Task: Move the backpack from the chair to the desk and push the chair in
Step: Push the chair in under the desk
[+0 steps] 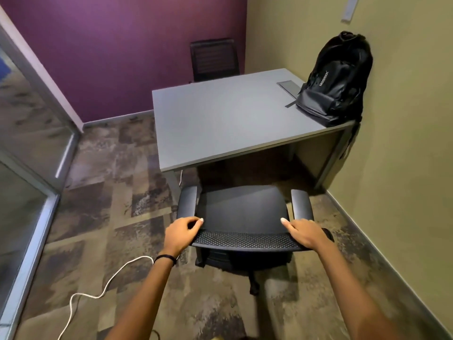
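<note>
A black backpack (337, 82) stands upright on the grey desk (220, 119), at its right rear corner, leaning against the beige wall. A black office chair (241, 208) with two armrests faces the desk, its front edge just short of the desk's near edge. The seat is bare. My left hand (182, 233) grips the left end of the chair's mesh backrest top. My right hand (306, 233) grips the right end of the same backrest.
A second black chair (214, 60) stands behind the desk against the purple wall. A white cable (103, 289) trails across the patterned carpet at the left. A glass partition (27, 155) runs along the left side. The beige wall is close on the right.
</note>
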`<state>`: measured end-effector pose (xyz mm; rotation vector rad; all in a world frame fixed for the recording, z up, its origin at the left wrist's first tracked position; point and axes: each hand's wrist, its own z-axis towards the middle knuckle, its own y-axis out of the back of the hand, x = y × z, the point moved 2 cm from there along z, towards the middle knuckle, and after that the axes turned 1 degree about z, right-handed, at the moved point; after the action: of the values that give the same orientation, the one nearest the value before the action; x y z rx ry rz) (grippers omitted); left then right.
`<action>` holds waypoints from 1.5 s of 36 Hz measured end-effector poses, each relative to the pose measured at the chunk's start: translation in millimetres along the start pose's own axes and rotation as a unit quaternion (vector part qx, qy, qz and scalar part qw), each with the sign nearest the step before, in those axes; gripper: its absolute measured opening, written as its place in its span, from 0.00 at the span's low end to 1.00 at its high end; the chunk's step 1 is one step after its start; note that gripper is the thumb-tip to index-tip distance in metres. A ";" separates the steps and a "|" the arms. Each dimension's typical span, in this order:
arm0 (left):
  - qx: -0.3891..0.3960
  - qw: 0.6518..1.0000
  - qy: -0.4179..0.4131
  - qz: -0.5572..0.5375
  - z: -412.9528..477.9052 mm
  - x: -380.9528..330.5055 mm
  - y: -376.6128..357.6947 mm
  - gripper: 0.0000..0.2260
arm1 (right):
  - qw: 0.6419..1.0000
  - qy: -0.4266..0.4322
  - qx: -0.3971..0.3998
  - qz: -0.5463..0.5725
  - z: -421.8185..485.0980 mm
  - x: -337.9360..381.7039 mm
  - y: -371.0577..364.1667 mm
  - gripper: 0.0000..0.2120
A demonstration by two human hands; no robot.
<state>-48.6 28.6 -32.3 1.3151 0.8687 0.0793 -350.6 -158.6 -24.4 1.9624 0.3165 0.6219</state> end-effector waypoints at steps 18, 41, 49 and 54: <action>0.019 0.998 -0.037 -0.051 35.8 21.7 12.7 0.09 | 0.990 -0.003 -0.138 0.022 -47.2 26.6 -16.3 0.17; 0.067 0.997 -0.046 -0.017 74.7 19.3 17.3 0.11 | 0.964 -0.002 -0.260 0.045 -45.4 35.5 -13.8 0.10; 0.078 0.996 -0.045 -0.013 79.4 11.5 11.7 0.11 | 0.962 -0.004 -0.270 0.042 -37.2 24.8 -4.8 0.10; 0.075 0.996 -0.047 0.003 81.9 4.6 6.9 0.12 | 0.963 -0.001 -0.266 0.034 -30.1 15.4 0.8 0.11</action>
<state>6.0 -32.9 -29.1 1.4495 0.8027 -0.0449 -354.5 -129.0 -8.5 1.4602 0.0656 0.6691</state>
